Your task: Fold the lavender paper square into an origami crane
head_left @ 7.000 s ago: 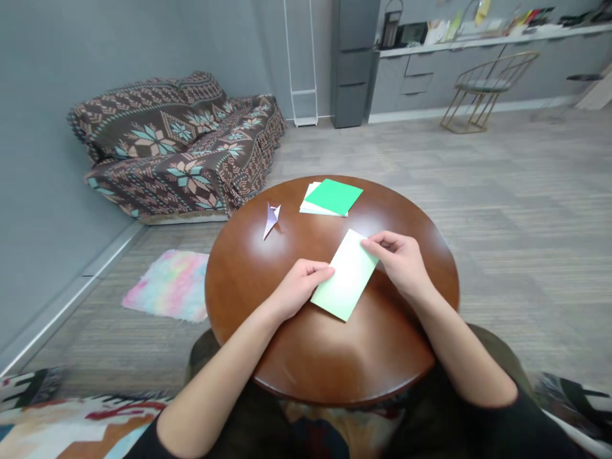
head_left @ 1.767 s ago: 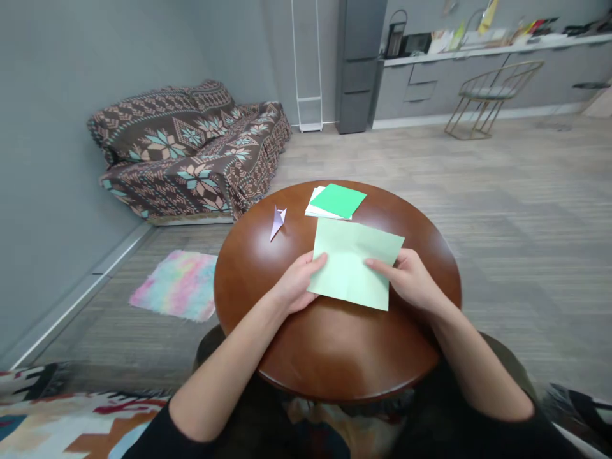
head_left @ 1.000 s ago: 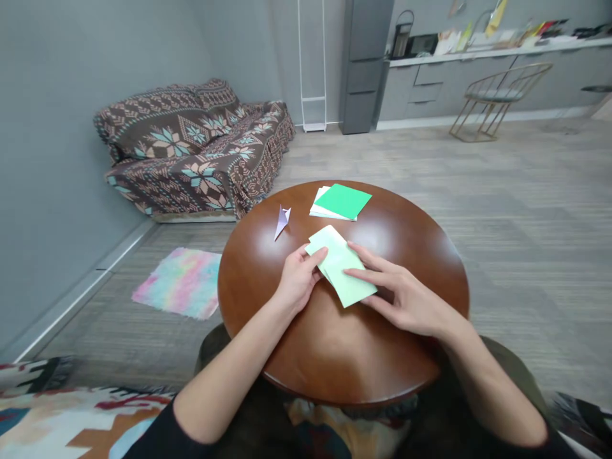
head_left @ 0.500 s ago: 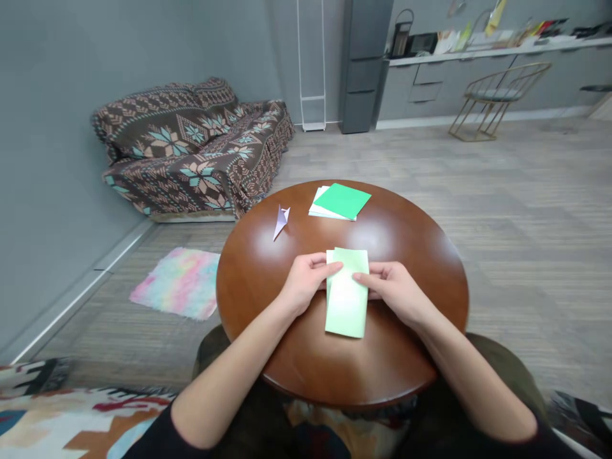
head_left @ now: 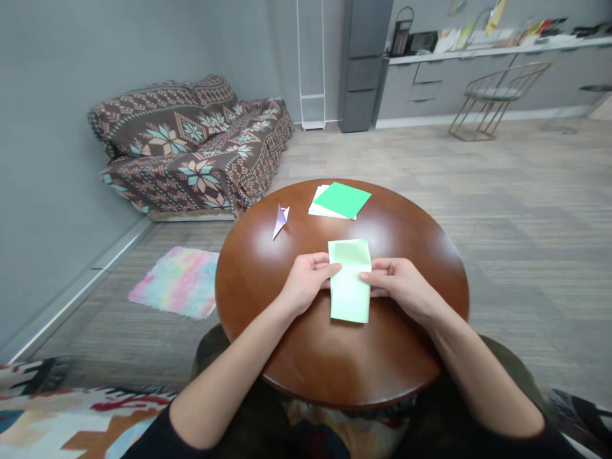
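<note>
A pale green sheet of paper (head_left: 350,287), folded into a narrow rectangle, lies lengthwise in the middle of the round brown wooden table (head_left: 296,357). My left hand (head_left: 306,287) pinches its left edge and my right hand (head_left: 399,287) pinches its right edge, both about halfway along. The far end of the sheet curls up slightly off the table. Further back lies a small stack of paper with a bright green sheet (head_left: 342,199) on top. A small folded lilac paper figure (head_left: 280,219) sits to the left of that stack.
A sofa under a patterned brown blanket (head_left: 191,150) stands at the back left. A pastel rug (head_left: 176,290) lies on the floor left of the table. A gold wire chair (head_left: 497,95) and grey cabinets (head_left: 356,64) line the far wall.
The pale green sheet was spread out flat, then folded in half and turned lengthwise. Since half a second ago it sits slightly further from me, with its far end lifting.
</note>
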A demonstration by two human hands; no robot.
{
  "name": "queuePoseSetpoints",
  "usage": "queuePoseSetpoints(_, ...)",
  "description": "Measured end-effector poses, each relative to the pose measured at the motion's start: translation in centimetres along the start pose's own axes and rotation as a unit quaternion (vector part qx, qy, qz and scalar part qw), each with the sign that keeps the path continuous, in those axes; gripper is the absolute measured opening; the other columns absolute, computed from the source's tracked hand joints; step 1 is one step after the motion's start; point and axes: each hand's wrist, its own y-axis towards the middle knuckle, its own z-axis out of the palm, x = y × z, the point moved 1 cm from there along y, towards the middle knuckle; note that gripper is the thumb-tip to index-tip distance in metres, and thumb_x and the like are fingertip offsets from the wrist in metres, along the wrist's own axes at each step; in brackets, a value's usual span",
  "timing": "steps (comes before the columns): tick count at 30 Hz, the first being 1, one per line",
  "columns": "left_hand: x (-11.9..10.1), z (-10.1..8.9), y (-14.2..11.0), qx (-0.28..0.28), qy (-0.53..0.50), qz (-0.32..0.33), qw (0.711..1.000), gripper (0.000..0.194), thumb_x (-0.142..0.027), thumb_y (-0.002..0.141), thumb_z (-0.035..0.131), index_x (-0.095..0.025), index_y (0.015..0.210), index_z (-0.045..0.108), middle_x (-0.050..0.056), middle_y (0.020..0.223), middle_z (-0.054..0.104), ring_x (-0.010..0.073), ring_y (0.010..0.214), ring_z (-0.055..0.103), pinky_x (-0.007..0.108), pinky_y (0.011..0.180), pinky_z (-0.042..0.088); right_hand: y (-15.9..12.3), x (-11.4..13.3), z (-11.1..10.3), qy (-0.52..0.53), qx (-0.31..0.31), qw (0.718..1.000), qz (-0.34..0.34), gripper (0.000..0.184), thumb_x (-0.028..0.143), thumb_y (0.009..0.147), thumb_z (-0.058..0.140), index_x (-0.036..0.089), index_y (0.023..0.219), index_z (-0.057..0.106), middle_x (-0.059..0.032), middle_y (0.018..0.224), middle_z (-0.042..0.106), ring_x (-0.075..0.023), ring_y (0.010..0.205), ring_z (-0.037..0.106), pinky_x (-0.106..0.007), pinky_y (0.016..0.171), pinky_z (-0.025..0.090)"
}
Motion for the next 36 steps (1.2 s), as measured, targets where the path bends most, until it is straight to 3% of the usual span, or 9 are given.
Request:
queuePoseSetpoints(5, -0.3, 0.3, -0.2, 0.022, -0.029, -0.002, 0.999, 0.036, -0.037, 0.075, 0.086, -0.011, 0.098, 0.076, 0.013, 0.097, 0.079, 0.024, 0.086, 0.076, 0.038, 0.086, 0.06, 0.2, -0.3, 0.0, 0.021, -0.01, 1.0, -0.005, 0.041, 0.034, 0.069, 0.091, 0.014, 0.102, 0.078, -0.0113, 0.096, 0.082, -0.0256, 0.086, 0.078, -0.036, 0.082, 0.062)
queuePoseSetpoints(11, -0.4, 0.5, -0.3, -0.023, 0.043, 0.002, 0.999, 0.035, -0.042, 0.072, 0.088, -0.013, 0.089, 0.077, 0.01, 0.088, 0.079, 0.0215, 0.077, 0.075, 0.031, 0.072, 0.059, -0.1, -0.1, 0.1, -0.007, -0.04, 0.999, -0.008, 0.043, 0.035, 0.063, 0.094, 0.015, 0.096, 0.075, -0.0104, 0.085, 0.082, -0.0266, 0.079, 0.078, -0.035, 0.074, 0.062)
queuePoseSetpoints(18, -0.6, 0.6, -0.6, 0.008, 0.076, 0.006, 0.997, 0.034, -0.04, 0.072, 0.087, -0.014, 0.091, 0.078, 0.01, 0.085, 0.08, 0.0216, 0.075, 0.075, 0.026, 0.063, 0.056, -0.3, 0.1, 0.2, -0.018, -0.034, 0.999, -0.029, 0.039, 0.051, 0.076, 0.083, 0.016, 0.09, 0.076, -0.0088, 0.089, 0.081, -0.0233, 0.079, 0.076, -0.033, 0.07, 0.061)
queuePoseSetpoints(26, -1.0, 0.5, -0.5, -0.053, 0.056, 0.071, 0.994, 0.029, -0.041, 0.075, 0.084, -0.015, 0.088, 0.079, 0.007, 0.083, 0.08, 0.0203, 0.073, 0.074, 0.028, 0.066, 0.059, -0.7, 0.1, 0.3, -0.101, -0.046, 0.993, -0.047, 0.031, 0.047, 0.076, 0.083, 0.017, 0.079, 0.075, -0.0061, 0.076, 0.077, -0.0206, 0.068, 0.07, -0.028, 0.057, 0.053)
queuePoseSetpoints(32, -1.0, 0.6, -0.6, -0.048, 0.059, 0.072, 0.995, 0.032, -0.043, 0.075, 0.084, -0.015, 0.089, 0.081, 0.009, 0.087, 0.08, 0.0226, 0.076, 0.075, 0.03, 0.069, 0.06, -1.0, 0.5, 0.4, -0.07, -0.028, 0.996, -0.042, 0.038, 0.054, 0.081, 0.077, 0.018, 0.091, 0.079, -0.0079, 0.082, 0.079, -0.0236, 0.077, 0.072, -0.03, 0.061, 0.056)
queuePoseSetpoints(36, -1.1, 0.7, -0.7, -0.04, 0.061, 0.067, 0.995, 0.033, -0.044, 0.076, 0.084, -0.015, 0.089, 0.08, 0.009, 0.087, 0.08, 0.0225, 0.078, 0.075, 0.029, 0.069, 0.06, -0.9, 0.4, 0.2, -0.061, -0.046, 0.996, -0.051, 0.038, 0.055, 0.08, 0.079, 0.017, 0.085, 0.079, -0.008, 0.078, 0.077, -0.0222, 0.072, 0.07, -0.03, 0.06, 0.055)
